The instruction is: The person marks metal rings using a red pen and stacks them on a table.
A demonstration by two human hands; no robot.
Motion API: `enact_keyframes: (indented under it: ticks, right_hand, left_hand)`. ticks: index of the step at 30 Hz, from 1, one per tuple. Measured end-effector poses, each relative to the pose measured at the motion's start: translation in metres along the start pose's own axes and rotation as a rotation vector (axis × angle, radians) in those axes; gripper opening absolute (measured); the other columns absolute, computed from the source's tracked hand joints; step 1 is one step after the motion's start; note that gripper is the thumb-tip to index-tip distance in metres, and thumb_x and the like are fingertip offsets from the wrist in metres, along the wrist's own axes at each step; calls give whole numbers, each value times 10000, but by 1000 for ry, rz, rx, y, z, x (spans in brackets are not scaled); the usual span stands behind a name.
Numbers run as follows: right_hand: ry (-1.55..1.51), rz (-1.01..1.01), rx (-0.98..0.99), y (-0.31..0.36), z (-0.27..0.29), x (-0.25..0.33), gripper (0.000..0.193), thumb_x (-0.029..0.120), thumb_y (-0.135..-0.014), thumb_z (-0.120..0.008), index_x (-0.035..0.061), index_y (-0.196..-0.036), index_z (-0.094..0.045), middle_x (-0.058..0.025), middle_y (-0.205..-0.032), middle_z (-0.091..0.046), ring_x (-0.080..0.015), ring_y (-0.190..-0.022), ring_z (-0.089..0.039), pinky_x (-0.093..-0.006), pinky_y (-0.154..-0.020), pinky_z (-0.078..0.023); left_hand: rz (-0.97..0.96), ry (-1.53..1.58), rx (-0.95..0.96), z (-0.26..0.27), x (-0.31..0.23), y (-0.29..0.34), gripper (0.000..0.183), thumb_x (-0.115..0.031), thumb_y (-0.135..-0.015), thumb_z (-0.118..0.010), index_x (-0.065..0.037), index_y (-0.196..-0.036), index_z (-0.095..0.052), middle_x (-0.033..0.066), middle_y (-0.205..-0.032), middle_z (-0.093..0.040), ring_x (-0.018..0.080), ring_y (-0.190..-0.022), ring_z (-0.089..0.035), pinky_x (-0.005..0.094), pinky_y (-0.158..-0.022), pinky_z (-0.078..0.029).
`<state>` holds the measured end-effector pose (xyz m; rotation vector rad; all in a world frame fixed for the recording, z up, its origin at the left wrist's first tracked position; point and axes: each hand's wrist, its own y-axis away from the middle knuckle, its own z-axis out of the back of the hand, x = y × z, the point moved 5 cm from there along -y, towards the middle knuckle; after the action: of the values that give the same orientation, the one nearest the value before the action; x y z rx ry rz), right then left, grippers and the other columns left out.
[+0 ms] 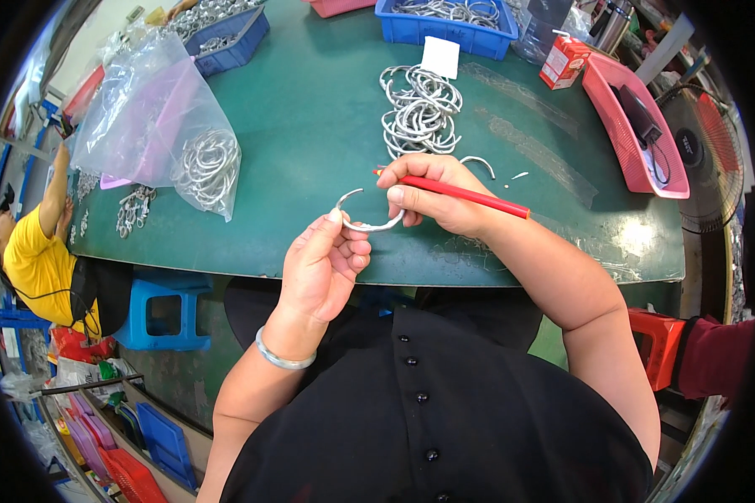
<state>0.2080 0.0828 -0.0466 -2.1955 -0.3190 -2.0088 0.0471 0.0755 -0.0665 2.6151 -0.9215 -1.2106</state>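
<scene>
Over the near edge of the green table, my left hand (315,264) pinches an open silver metal bangle (367,227) between thumb and fingers. The bangle's gap faces up and to the right. My right hand (449,197) is closed around a red pencil (486,199), which slants across the hand with its tip to the left. The fingertips of that hand also meet the bangle's right end. Just beyond my right hand lies a heap of similar silver bangles (419,113), and a single curved piece (480,165) rests beside it.
Beyond the heap are a white paper square (440,57) and a blue bin (449,25). A transparent bag of rings (208,172) lies to the left. At right stand a red drink carton (564,60), a pink basket (637,126) and a fan (705,151). A person in yellow (33,260) sits far left.
</scene>
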Motion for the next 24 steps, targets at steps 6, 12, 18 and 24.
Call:
enact_keyframes:
  ticks: [6, 12, 18, 24]
  right_hand:
    - [0, -4, -1, 1, 0, 0, 162, 159, -824, -577, 34, -927, -568, -17, -734, -575, -67, -595, -542, -202, -532, -450]
    - [23, 13, -9, 0, 0, 1, 179, 162, -833, -562, 31, -954, -580, -22, -747, -581, -70, -606, -536, -205, -542, -450]
    - [138, 166, -131, 1, 8, 16, 261, 205, -855, -528, 16, -1024, -594, -44, -786, -593, -94, -695, -542, -231, -624, -454]
    - [225, 386, -12, 17, -8, 35, 118, 83, -775, -584, 10, -868, -588, -31, -803, -586, -91, -750, -534, -239, -688, -431]
  left_hand:
    - [-3, 1, -6, 0, 0, 0, 179, -200, -898, -452, -47, -848, -528, 52, -748, -546, 114, -621, -485, 213, -556, -421]
    - [-40, -7, -3, 2, -2, 1, 172, -196, -896, -455, -49, -845, -530, 54, -743, -555, 115, -627, -497, 216, -551, -424]
    - [-71, -10, -23, 3, -5, 1, 166, -187, -896, -455, -48, -845, -529, 56, -751, -562, 117, -644, -522, 218, -547, -428]
    - [-42, 13, -84, 14, 0, 4, 162, -187, -899, -446, -56, -838, -519, 46, -750, -564, 110, -636, -531, 210, -543, -441]
